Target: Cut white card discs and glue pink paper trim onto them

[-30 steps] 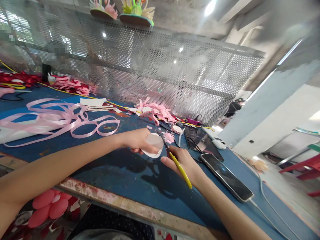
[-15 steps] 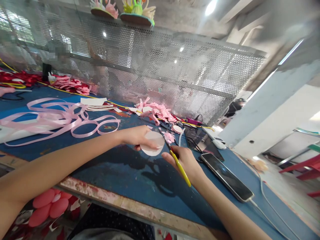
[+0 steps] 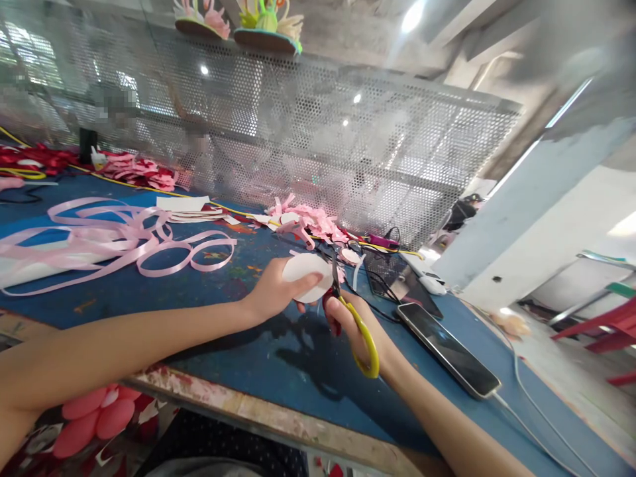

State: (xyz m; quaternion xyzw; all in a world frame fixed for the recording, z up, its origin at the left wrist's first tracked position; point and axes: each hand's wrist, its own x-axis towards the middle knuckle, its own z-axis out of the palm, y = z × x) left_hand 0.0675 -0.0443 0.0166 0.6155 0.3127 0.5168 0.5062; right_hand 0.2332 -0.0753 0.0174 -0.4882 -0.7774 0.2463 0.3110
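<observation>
A white paper disc (image 3: 304, 273) is pinched in my left hand (image 3: 272, 291), thumb across its face, just above the blue table. My right hand (image 3: 354, 321) is closed on yellow-handled scissors (image 3: 368, 341), their dark blades pointing up beside the disc's right edge. Whether the blades touch the paper I cannot tell. Something dark red shows by the fingers of my right hand. Behind the disc lies a heap of pink cut pieces (image 3: 315, 222).
Looped pink ribbon (image 3: 163, 257) spreads over the left of the table (image 3: 233, 358). White cards (image 3: 183, 205) lie behind it. At the right are a phone (image 3: 450, 351) with a cable and a dark tablet-like panel (image 3: 397, 281). A perforated metal screen (image 3: 298, 132) stands at the back.
The scissors have turned more upright, with their handle loops now showing, and sit closer to the disc. My left hand has tilted the disc and shifted slightly. The view has moved a little.
</observation>
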